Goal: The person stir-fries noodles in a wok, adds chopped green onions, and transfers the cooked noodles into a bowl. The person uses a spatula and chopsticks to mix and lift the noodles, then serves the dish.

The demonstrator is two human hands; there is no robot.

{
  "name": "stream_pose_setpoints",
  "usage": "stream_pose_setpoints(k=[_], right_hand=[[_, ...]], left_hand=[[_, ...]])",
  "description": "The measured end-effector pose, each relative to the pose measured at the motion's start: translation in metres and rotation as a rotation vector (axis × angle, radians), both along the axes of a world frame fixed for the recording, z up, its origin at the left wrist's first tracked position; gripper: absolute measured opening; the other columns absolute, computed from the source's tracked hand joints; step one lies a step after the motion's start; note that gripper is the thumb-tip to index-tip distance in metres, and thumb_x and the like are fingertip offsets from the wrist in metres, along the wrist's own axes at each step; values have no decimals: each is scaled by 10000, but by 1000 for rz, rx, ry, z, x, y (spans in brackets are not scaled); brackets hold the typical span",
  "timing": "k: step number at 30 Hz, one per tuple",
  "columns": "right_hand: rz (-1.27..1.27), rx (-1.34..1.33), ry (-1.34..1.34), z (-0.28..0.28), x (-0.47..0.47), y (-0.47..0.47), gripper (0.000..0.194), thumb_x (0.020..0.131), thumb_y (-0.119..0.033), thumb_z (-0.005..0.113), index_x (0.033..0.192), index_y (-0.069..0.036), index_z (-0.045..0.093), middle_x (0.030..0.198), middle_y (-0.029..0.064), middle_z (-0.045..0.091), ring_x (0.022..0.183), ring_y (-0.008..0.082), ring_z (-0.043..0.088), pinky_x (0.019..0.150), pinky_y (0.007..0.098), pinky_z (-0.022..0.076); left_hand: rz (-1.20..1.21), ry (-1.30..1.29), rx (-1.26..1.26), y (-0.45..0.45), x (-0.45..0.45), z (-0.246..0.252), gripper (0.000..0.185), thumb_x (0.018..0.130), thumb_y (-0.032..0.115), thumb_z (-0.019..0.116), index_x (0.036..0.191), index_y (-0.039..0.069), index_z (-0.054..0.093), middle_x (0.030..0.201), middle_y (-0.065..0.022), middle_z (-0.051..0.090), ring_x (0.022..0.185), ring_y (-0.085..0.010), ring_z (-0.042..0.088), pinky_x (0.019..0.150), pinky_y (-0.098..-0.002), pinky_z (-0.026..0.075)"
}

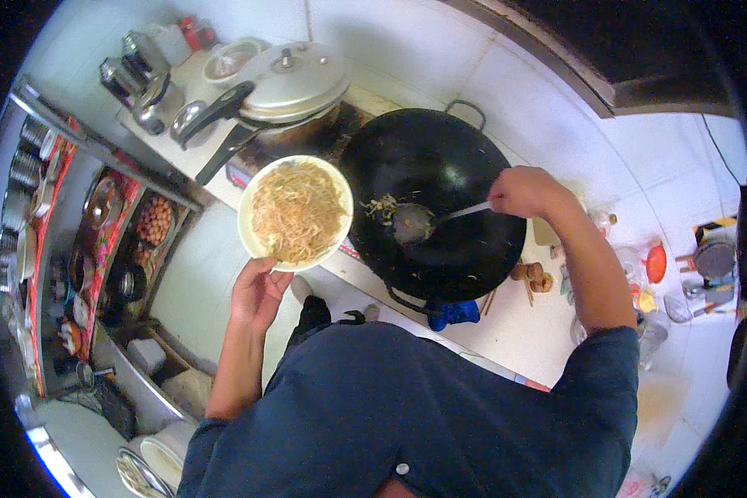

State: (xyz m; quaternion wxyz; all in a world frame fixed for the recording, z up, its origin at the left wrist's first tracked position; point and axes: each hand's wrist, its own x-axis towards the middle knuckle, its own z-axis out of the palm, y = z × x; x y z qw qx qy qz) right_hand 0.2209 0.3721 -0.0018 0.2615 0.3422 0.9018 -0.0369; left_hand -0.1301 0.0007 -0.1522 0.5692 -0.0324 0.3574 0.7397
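My left hand (263,292) grips the near rim of a pale plate (245,229), holding it up beside the wok. A heap of fried noodles (300,215) covers most of the plate. In my right hand (526,194) is the handle of a metal cooking spatula (414,224), its head down inside the black wok (454,149). A small clump of food scraps (381,208) lies in the wok at the spatula head's left side. Scattered bits stick to the rest of the wok's surface.
A lidded pressure cooker (295,81) stands behind the plate, its long handles jutting left. Blue cloth (453,315) lies by the wok's near handle. Several bottles and jars crowd the counter (510,336) at right. Shelves (68,249) with bowls, pots and eggs (155,221) line the left.
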Motion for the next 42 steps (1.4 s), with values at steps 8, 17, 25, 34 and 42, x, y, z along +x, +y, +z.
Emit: stream_pose_setpoints(k=[8, 17, 25, 34, 42], right_hand=[[-80, -454, -93, -22, 33, 24, 420, 872, -501, 754, 840, -85, 804, 698, 94, 712, 625, 226, 659, 633, 430, 524], [-150, -225, 183, -27, 84, 33, 263, 857, -349, 802, 1007, -135, 836, 790, 106, 764, 779, 284, 731, 749, 428, 567], [-164, -108, 213, -78, 74, 74, 224, 864, -285, 793, 1032, -142, 834, 967, 116, 797, 900, 311, 751, 815, 447, 581], [-368, -620, 480, -89, -1, 25, 321, 934, -259, 767, 1140, -14, 781, 883, 86, 778, 750, 179, 696, 718, 344, 552], [-54, -149, 661, 23, -45, -27, 281, 962, -269, 726, 1155, -72, 780, 974, 131, 755, 903, 309, 722, 838, 411, 560]], left_hand=[[26, 8, -10, 4, 4, -1, 421, 943, 54, 661, 1344, -33, 565, 1318, -166, 687, 1151, -291, 721, 997, -406, 621], [50, 11, -3, 3, 5, -4, 423, 937, 35, 668, 1340, -36, 565, 1287, -165, 701, 1086, -288, 743, 969, -393, 637], [68, 17, 12, -1, 6, -11, 398, 954, 31, 645, 1334, -54, 563, 1297, -171, 700, 1088, -296, 739, 976, -385, 633], [134, -3, -43, -8, 3, -35, 339, 951, 48, 667, 1272, -34, 594, 1253, -175, 701, 1042, -310, 753, 909, -396, 659], [50, 29, -103, 0, -7, -58, 278, 973, 77, 656, 1236, -10, 627, 1241, -133, 707, 1070, -270, 739, 997, -394, 607]])
